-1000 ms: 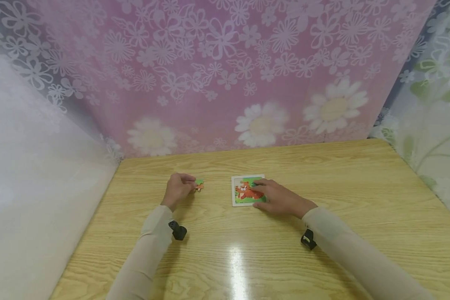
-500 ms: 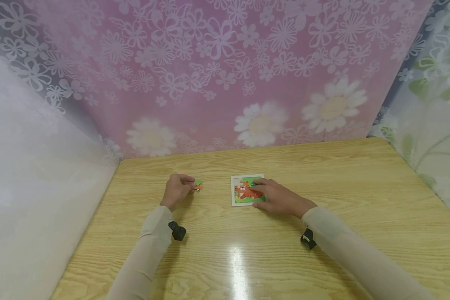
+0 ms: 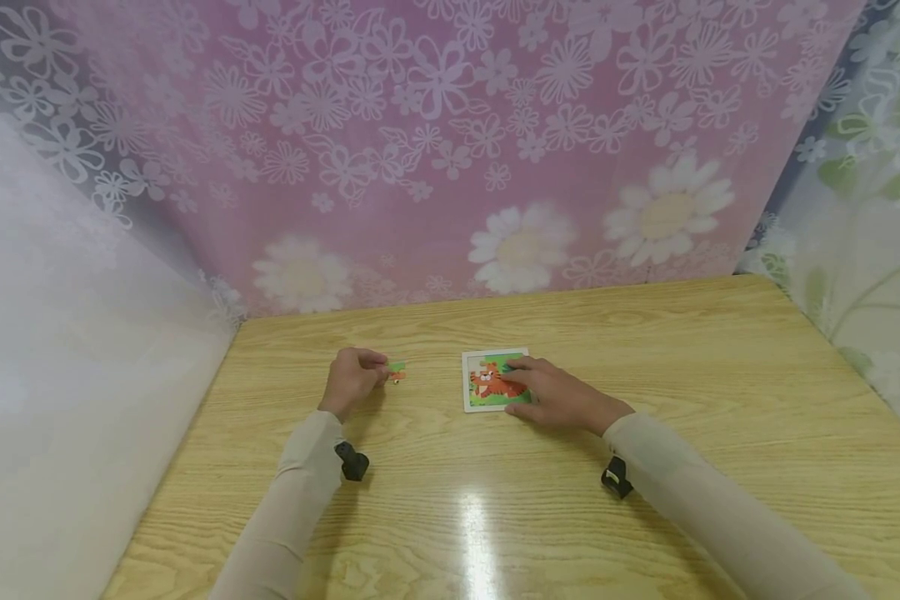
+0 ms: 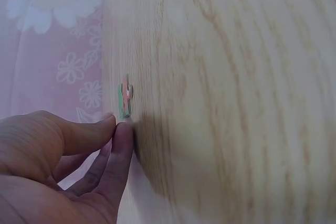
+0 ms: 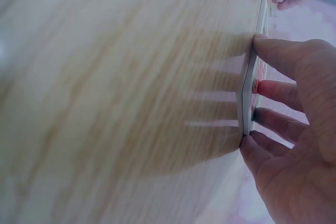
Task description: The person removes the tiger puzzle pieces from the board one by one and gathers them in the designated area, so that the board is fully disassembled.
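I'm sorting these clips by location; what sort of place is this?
Probably an indoor tabletop workspace with draped surroundings: a light wood-grain table, a pink flower-printed backdrop and a square, white-framed tiger puzzle.

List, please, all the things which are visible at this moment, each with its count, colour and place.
Puzzle piece: one visible, green and orange, at the left hand
Puzzle board: one, white rim with an orange tiger on green, flat on the table
Table: one, yellowish wood, under both hands
Back cloth: one, pink with white flowers, behind the table
Left sheet: one, whitish, left of the table
Right sheet: one, pale with green leaves, right of the table
Wrist devices: two, black, one at each wrist
Sleeves: two, beige, on the forearms
Left hand: one, bare, pinching the puzzle piece
Right hand: one, bare, resting on the puzzle board
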